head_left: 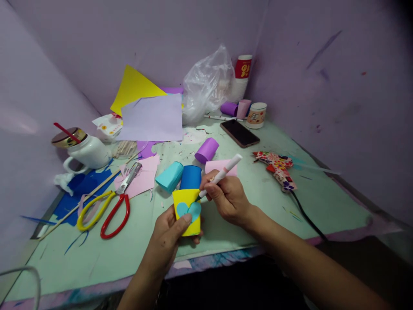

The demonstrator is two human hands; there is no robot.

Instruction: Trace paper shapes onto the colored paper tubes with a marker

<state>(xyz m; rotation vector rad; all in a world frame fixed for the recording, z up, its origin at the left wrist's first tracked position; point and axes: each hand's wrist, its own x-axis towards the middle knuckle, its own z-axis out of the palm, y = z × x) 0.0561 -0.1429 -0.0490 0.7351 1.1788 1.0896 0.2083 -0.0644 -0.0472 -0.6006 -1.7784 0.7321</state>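
Green table point(322, 202), lilac walls point(180, 34)

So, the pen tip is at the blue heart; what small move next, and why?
Probably lower the tip onto the blue heart and start the stroke. The right hand holds the white pen with its tip at the heart's upper edge, and the left hand steadies the yellow tube.

Scissors point(106, 211) left of held roll point(182, 197); phone point(239, 132) behind; glue gun point(279, 169) right.
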